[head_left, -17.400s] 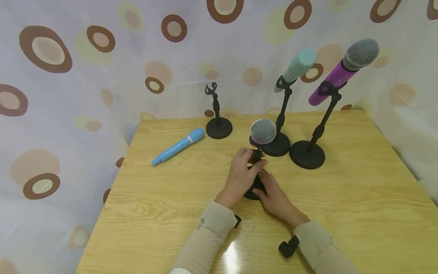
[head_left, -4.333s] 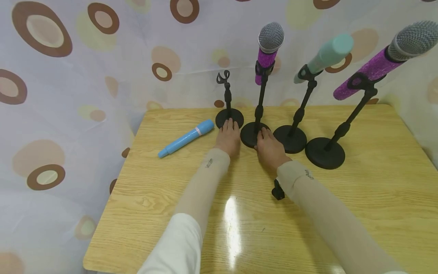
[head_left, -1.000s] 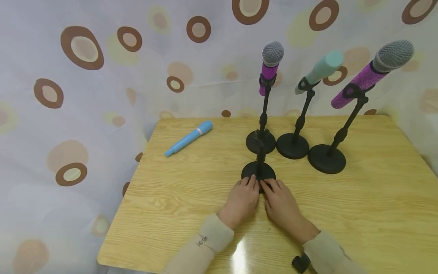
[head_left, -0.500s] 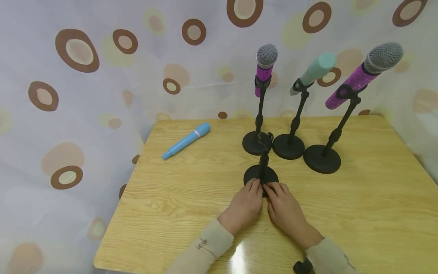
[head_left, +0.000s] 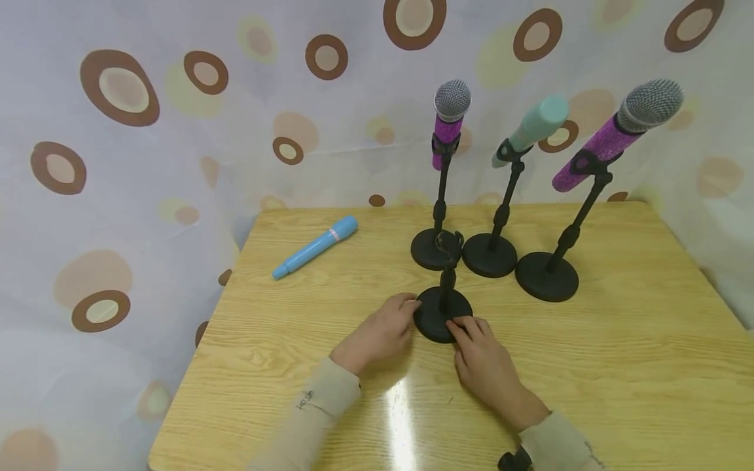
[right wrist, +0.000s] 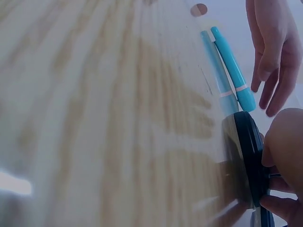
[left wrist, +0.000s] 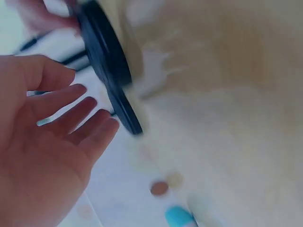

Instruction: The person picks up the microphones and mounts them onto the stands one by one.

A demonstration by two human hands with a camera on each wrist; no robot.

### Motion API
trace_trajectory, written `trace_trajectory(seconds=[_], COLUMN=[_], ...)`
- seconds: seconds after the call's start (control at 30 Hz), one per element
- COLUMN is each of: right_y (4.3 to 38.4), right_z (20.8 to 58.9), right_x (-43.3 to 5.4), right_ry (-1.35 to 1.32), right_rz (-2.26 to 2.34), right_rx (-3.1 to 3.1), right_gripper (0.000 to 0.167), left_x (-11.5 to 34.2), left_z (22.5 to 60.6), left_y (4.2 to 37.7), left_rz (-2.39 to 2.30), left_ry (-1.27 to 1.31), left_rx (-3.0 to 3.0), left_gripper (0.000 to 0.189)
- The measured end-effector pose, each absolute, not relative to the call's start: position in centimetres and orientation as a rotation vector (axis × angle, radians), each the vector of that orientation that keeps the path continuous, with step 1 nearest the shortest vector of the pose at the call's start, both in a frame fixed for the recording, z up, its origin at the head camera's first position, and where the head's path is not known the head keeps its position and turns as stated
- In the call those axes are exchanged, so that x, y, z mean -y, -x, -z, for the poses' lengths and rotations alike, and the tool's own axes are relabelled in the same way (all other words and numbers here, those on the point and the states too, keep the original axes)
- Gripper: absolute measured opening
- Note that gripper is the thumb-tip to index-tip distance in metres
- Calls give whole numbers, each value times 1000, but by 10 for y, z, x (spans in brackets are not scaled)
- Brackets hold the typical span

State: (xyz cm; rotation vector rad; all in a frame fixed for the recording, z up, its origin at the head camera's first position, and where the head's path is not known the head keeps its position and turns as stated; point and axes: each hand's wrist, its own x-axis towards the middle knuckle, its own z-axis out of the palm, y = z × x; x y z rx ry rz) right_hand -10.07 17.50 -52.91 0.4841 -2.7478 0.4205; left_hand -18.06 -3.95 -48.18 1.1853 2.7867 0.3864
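A short black microphone stand (head_left: pixel 434 322) with an empty clip stands on the table before me. My right hand (head_left: pixel 485 363) holds the front right rim of its round base, thumb at the edge and fingers on top. My left hand (head_left: pixel 379 333) is at the base's left side, fingers loosely bent; in the left wrist view its palm (left wrist: pixel 42 165) faces the base with nothing in it. Behind, three taller stands hold a purple glitter microphone (head_left: pixel 448 131), a mint-green microphone (head_left: pixel 538 123) and another purple microphone (head_left: pixel 609 139).
A light-blue microphone (head_left: pixel 315 248) lies slantwise on the wooden table (head_left: pixel 283 366) at back left. The bases of the three loaded stands line up along the back right. A patterned curtain (head_left: pixel 235 131) hangs behind the table.
The empty stand came from the back row to the front over the last seconds. In the last half second my left hand has shifted from the base's front to its left side.
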Motion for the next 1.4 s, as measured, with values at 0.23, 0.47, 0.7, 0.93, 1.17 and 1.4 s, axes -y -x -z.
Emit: trace_trajectory(seconds=[0.23,0.47,0.7,0.93,1.17,1.4], right_y=[101,101,100,100,101,100], right_z=[528,529,529,529,526,527], right_x=[-176,-177,-178,-178,-177,-176], right_ry=[-471,-476,-461,-465,-466,-475], right_rz=[-430,-454,-477,-481,-479,-500], right_rx=[2739,2750,2781,2774,2753,2745], right_gripper=[38,40,40,39,39,39], left_x=[84,121,143,148,144,146], left_z=[463,452,457,472,482,495], left_y=[243,294,315,314,315,309], left_rz=[-481,-418,-447,-293,-181,-344], left_ry=[-876,-480,-149,-80,-69,-28], left_rx=[-2889,-2946,-2923,-2996,-3069,-3056], left_gripper=[46,51,51,42,36,37])
